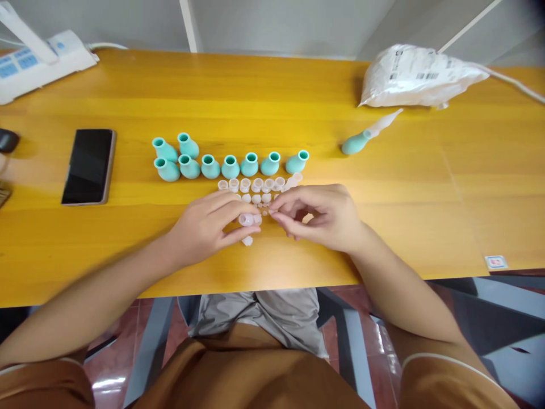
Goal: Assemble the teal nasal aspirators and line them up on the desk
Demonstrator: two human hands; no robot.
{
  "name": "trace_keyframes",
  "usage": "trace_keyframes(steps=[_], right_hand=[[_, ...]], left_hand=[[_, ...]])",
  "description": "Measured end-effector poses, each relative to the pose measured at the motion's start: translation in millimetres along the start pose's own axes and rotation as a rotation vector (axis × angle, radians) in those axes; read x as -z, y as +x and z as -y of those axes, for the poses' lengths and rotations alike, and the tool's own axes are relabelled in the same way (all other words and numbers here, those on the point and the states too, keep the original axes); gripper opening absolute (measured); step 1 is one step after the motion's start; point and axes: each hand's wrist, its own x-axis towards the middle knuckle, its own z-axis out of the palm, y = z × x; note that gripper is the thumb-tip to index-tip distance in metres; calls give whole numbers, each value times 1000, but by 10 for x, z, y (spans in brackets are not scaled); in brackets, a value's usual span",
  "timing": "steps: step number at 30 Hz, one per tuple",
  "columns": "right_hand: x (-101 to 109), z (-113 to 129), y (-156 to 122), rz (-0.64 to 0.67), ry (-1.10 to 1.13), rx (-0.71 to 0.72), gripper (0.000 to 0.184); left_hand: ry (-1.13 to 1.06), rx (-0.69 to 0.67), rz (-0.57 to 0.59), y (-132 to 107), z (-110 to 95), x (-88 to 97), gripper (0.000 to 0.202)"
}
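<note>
My left hand [208, 224] pinches a small clear plastic cap [247, 219] between thumb and fingers, just above the yellow table [128, 244]. My right hand [321, 216] is curled, its fingertips pinched together right beside that cap; what they hold is too small to make out. Several more clear caps [255, 186] lie in rows just beyond my hands, and one lies below at the left fingers [247, 241]. Behind them stand several teal rubber bulbs [230, 166] in a row. One assembled teal bulb with a clear tip [361, 139] lies apart at the right.
A black phone [89, 165] lies at the left. A white device [38, 59] sits at the back left corner, and a white plastic bag [415, 76] at the back right. A small sticker [496, 262] is near the front right edge.
</note>
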Motion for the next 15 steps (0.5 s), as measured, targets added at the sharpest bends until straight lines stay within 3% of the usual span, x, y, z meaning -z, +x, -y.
trace_keyframes(steps=[6, 15], right_hand=[[-162, -48, -12, 16, 76, 67, 7], [-186, -51, -22, 18, 68, 97, 9]], left_hand=[[-97, 49, 42, -3, -10, -45, 20], [-70, 4, 42, 0, -8, -19, 25]])
